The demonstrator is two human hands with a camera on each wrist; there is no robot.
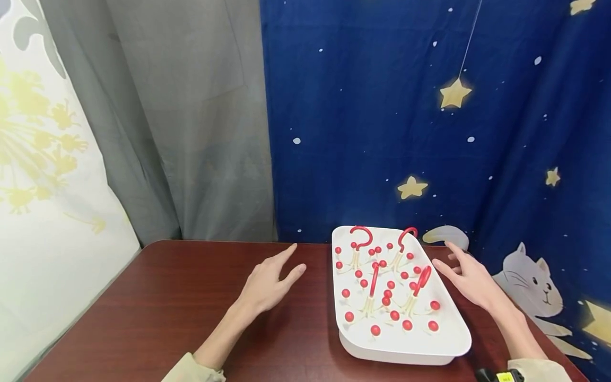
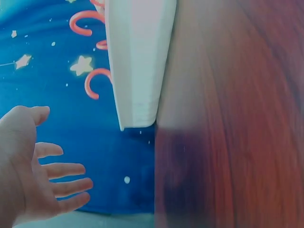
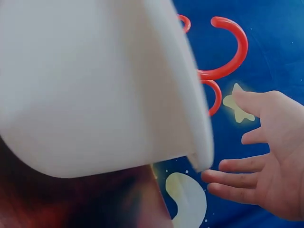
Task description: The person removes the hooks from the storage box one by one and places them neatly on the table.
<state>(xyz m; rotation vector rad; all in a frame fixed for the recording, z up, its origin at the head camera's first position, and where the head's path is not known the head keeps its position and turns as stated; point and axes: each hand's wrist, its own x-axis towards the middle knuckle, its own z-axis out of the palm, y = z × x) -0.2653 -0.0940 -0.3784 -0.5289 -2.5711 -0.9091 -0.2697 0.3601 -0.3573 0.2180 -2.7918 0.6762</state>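
A white tray (image 1: 403, 355) lies lengthwise on the table. Inside it stand several scalp massagers (image 1: 374, 281), each with a red hooked handle above cream prongs tipped with red balls. To the tray's left, my left hand (image 1: 264, 284) hovers with fingers extended and thumb apart, holding nothing. My right hand (image 1: 470, 278) is spread just beyond the tray's right rim, its fingers pointing toward it. In the right wrist view, fingertips (image 3: 216, 187) of that hand come close to the tray's rim (image 3: 204, 142). Red hooks (image 2: 90, 21) rise past the tray's wall in the left wrist view.
The dark red-brown wooden table (image 1: 157, 307) extends left from the tray. Behind hang a grey curtain (image 1: 200, 132) and a blue curtain (image 1: 358, 106) with stars. A white cloth (image 1: 52, 223) with a yellow print borders the table's left side.
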